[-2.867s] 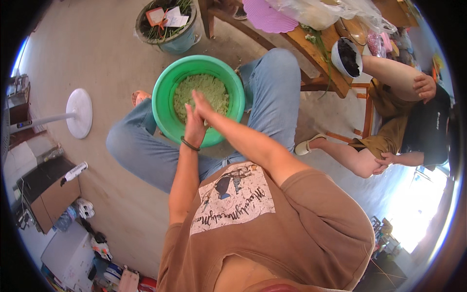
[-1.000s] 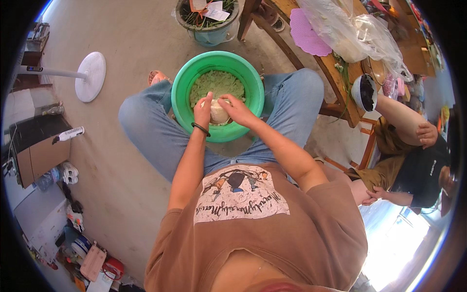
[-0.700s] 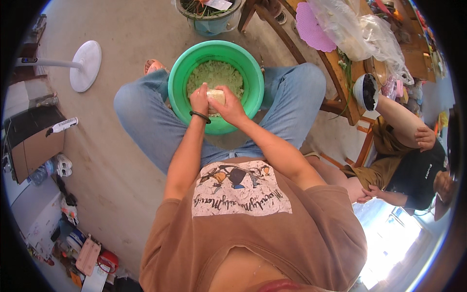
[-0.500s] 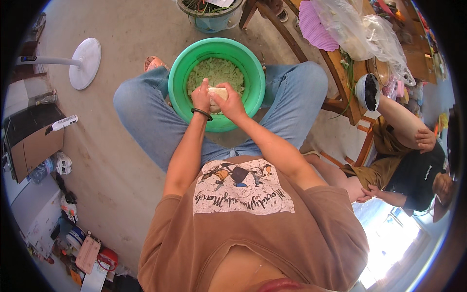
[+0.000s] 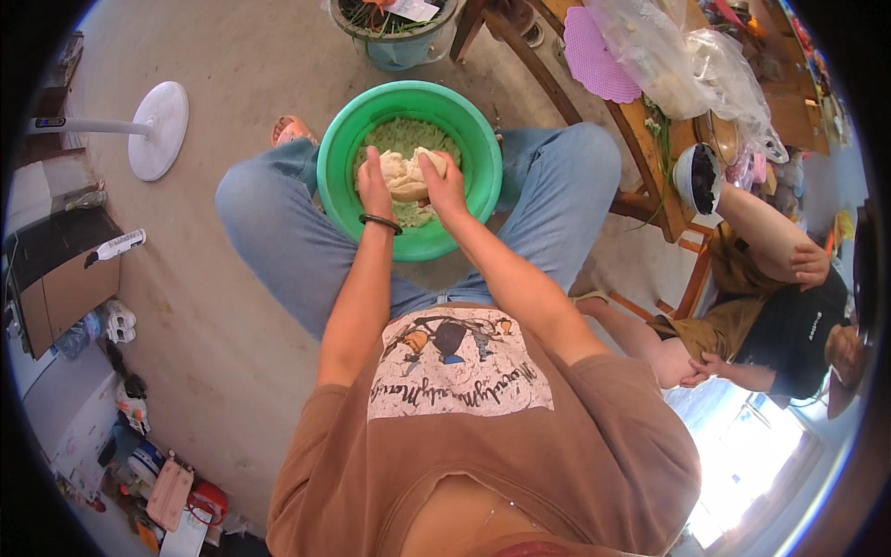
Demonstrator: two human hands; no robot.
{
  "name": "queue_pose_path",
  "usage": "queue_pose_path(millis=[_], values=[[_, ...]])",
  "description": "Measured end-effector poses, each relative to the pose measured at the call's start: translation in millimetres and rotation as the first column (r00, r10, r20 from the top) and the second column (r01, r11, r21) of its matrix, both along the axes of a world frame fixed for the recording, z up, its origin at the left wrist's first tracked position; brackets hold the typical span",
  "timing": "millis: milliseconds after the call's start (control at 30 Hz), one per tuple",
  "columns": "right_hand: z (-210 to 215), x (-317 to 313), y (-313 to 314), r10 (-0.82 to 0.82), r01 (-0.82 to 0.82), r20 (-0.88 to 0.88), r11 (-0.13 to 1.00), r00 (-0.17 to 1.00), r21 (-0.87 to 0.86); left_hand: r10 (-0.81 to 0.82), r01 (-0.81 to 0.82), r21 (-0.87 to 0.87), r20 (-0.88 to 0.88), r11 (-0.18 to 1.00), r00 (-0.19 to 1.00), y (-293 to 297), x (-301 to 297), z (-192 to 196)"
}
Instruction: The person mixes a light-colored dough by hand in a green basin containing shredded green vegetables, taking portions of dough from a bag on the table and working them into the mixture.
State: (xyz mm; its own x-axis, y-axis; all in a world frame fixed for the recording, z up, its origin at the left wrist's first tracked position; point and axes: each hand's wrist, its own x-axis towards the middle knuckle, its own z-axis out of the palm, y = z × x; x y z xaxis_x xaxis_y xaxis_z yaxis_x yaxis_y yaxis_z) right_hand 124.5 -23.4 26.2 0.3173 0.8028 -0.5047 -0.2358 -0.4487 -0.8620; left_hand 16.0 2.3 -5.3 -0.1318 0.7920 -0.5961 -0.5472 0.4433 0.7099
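Note:
Both my hands hold a pale, bread-like bun [image 5: 406,176] above a green basin [image 5: 483,167] set between my knees. The bun is pulled partly apart, its rough, soft inside showing on top. My left hand [image 5: 375,188], below a dark bracelet, is pressed against its left side. Gripping the right side, my right hand [image 5: 445,188] has its thumb on the torn edge. Most of the fingers are hidden beneath the bun. Loose pale-green crumbs [image 5: 408,135] cover the bottom of the basin.
Beyond the basin stands a bucket [image 5: 399,51] with green plants. A wooden table [image 5: 673,209] at right bears plastic bags [image 5: 724,79], a lilac mat [image 5: 599,56] and a bowl of dark stuff [image 5: 698,178]. Beside it sits another person [image 5: 780,325]. A white round stand base [image 5: 160,132] is at left.
The bun, closed between my hands before, is now split open along the top. My hands have moved apart, and my left fingers no longer cross over it.

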Motion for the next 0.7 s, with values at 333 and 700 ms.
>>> queue_pose_path(millis=[333, 700], values=[[-11.6, 33.9, -17.6, 0.298, -0.295, -0.081, 0.954, 0.951, 0.047, -0.003, 0.003, -0.003, -0.116, 1.0, 0.993, 1.0, -14.0, -3.4], [-8.1, 22.9, -15.5, 0.289, -0.557, 0.578, 0.747, 0.763, 0.362, -0.146, 0.132, -0.075, -0.231, 0.988, 0.962, -9.0, -4.1, 23.4]])
